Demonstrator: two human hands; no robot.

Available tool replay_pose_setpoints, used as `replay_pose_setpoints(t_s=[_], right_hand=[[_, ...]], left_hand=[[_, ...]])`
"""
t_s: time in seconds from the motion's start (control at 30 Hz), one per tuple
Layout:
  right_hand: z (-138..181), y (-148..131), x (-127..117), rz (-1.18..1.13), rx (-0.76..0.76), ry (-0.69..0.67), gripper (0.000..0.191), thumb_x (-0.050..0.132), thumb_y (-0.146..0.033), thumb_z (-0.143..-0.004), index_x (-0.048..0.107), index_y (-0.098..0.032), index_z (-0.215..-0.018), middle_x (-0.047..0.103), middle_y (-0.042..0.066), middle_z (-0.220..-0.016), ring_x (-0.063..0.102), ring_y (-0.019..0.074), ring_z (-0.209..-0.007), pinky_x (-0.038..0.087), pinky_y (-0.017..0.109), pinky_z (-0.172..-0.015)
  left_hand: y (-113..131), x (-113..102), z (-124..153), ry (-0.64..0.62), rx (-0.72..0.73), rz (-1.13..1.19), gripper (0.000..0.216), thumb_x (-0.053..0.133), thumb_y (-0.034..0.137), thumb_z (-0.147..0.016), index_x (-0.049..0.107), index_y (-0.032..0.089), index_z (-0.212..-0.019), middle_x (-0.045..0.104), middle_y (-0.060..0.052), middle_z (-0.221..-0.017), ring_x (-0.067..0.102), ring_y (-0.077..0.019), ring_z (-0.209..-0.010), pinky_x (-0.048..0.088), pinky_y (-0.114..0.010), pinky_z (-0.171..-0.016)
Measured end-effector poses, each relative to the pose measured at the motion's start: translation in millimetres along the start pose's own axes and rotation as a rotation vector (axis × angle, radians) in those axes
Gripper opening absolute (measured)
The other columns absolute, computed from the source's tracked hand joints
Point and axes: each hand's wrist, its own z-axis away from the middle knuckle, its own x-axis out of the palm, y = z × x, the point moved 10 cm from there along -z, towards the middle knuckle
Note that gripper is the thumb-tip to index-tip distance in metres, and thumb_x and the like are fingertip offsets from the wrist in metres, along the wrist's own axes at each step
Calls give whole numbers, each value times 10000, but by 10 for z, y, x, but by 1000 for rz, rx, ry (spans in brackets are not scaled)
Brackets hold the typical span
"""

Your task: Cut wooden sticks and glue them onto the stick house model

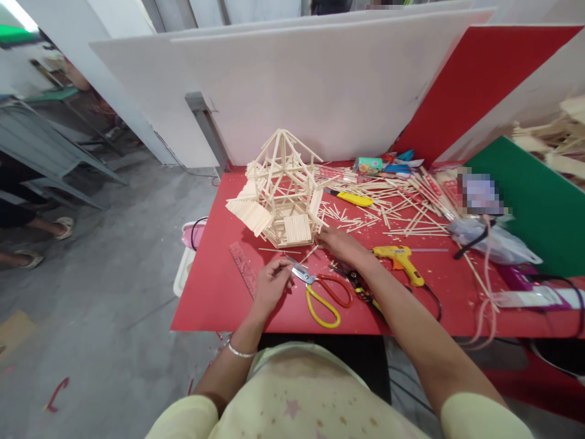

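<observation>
A model house of thin wooden sticks (284, 183) stands on the red tabletop, with a peaked open frame on top and slatted panels around its base. My right hand (340, 245) is at the model's lower right corner, fingers bent and closed together; what they grip is hidden. Left of the scissors' blades is my left hand (273, 281), its fingers curled into a pinch, with anything inside too small to name. The scissors (311, 279), with one red and one yellow handle, lie between my forearms. A clear ruler (243, 268) lies beside my left hand.
Loose sticks (397, 201) cover the back right of the table, with a yellow utility knife (354, 198) among them. A yellow glue gun (402, 259) and black-and-yellow pliers (359, 286) lie near my right forearm. A green board (534, 207) leans at the right.
</observation>
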Motion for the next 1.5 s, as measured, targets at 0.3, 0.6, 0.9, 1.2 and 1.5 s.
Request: replay_pose_setpoints(t_s=[0.3,0.6,0.9,1.2,1.5], right_hand=[[67,-13,-53,-59,62,40,316,407,-280,-1026,655,-188,-1200,666,121,-1194,581,205,-1058,402,273,-866],[609,-395,-6,-182,51,151,271,419,-332,-1021,657,-202,-1042,695,98,-1051,636,202,-957,472,312,-870],[799,-990,255,-1069,226,495,300,543,-521,-948,688,-268,-873,639,-15,-677,573,162,-579,485,283,-558],[539,-1168,208,-1183,119,542,256,618,-415,-929,739,-270,-1102,754,40,-1055,695,212,-940,552,358,-876],[548,-1061,271,-1154,143,544,257,616,-397,-934,742,-241,-1096,755,49,-1060,686,193,-903,530,314,-810]], left_hand=[[13,85,38,-36,23,14,252,705,402,-829,713,158,-891,639,-12,-664,552,-98,-486,464,-194,-412],[153,-105,30,49,42,19,280,750,420,-803,712,163,-909,651,-2,-640,550,-85,-467,430,-175,-413],[177,-43,45,14,47,179,275,750,437,-824,728,163,-841,587,21,-547,486,-60,-444,377,-168,-427],[343,-162,-114,70,37,262,269,823,382,-720,690,156,-779,569,40,-554,469,-56,-468,369,-179,-460],[449,-150,-381,110,48,362,370,871,415,-653,654,157,-807,531,76,-482,430,-40,-371,298,-158,-381]])
